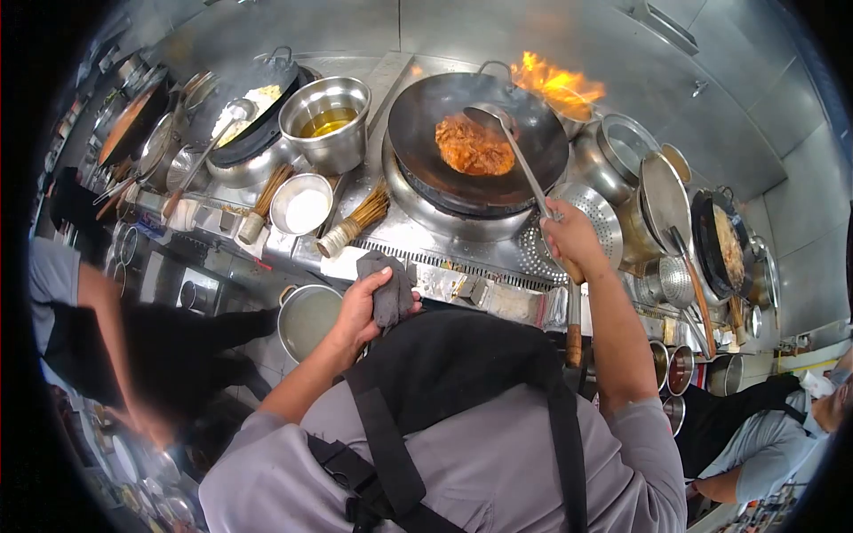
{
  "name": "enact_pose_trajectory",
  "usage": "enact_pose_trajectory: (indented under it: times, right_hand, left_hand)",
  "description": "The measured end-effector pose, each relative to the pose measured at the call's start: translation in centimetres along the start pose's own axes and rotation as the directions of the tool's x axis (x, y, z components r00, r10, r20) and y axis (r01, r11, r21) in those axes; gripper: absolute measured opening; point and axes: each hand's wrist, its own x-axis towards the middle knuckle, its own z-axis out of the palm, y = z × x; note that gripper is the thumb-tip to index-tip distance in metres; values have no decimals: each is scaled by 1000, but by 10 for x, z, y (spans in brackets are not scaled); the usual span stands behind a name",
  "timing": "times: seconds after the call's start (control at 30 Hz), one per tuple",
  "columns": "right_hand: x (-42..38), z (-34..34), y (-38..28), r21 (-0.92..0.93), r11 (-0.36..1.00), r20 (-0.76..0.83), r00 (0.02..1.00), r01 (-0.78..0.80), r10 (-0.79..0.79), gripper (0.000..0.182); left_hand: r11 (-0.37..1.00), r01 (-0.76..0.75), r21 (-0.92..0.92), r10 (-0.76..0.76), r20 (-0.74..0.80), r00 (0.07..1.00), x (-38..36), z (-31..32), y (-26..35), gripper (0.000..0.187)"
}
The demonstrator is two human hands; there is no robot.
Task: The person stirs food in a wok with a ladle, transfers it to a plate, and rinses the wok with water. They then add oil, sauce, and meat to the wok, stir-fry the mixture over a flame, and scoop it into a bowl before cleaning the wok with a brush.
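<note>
My right hand [571,235] is wrapped round the long handle of a ladle [524,164]. The ladle's bowl rests in a black wok [418,115], at the edge of reddish-orange saucy food [471,145]. In my left hand [366,306] is a folded dark grey cloth [387,289], held in front of my apron near the stove's front edge. Beneath my right hand, a perforated skimmer [597,222] lies beside the wok, with its wooden handle hanging over the edge.
Flames [558,84] rise behind the wok. A steel pot of oil [327,124], a bowl of white powder [302,204] and a bamboo brush [355,218] stand to the left. Another wok [253,111] holds pale food. Co-workers stand at left [98,329] and right [755,435].
</note>
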Motion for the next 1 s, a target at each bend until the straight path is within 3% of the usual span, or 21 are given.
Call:
enact_pose_trajectory:
  times: [0.07, 0.13, 0.2, 0.3, 0.4, 0.47, 0.53, 0.63, 0.7, 0.93, 1.0]
  right_hand:
    - [5, -2, -10, 7, 999, -8, 999, 40, -40, 48]
    - [1, 6, -7, 34, 999, -32, 999, -15, 16, 50]
    - [7, 5, -8, -41, 999, -3, 1000, -15, 15, 51]
    - [3, 1, -16, -94, 995, -61, 997, 37, -43, 50]
    - [-1, 0, 6, -67, 997, -124, 992, 29, -37, 48]
    - [13, -4, 28, -69, 997, -117, 992, 40, -48, 49]
    - [3, 2, 2, -88, 995, -106, 993, 49, -58, 49]
    - [8, 19, -16, 31, 999, -62, 998, 17, -15, 48]
    - [29, 22, -23, -15, 999, 45, 998, 51, -51, 46]
    - [26, 35, -18, -24, 998, 66, 996, 55, -53, 44]
    - [17, 27, -25, 10, 993, 69, 991, 115, -116, 44]
  left_hand:
    - [1000, 3, 21, -3, 7, 1000, -2, 9, 2, 42]
    - [1000, -21, 17, 21, 6, 1000, -1, 12, 2, 42]
    - [1000, 27, 5, -27, 23, 999, 2, 12, 0, 42]
    - [998, -47, 35, 47, 3, 999, -4, 24, 1, 40]
    - [1000, -13, 18, 13, 18, 1000, -3, 17, 2, 38]
    - [1000, -11, 21, 11, 15, 1000, -6, 15, 2, 38]
    - [999, -24, 23, 24, 17, 1000, -7, 16, 4, 38]
    - [998, -56, 26, 56, 11, 998, -7, 19, 2, 38]
    - [1000, -18, 25, 18, 7, 1000, -2, 22, 3, 38]
    - [999, 9, -48, -9, 0, 1000, -7, 23, 5, 31]
    - [998, -12, -62, 12, 12, 1000, -8, 25, 10, 33]
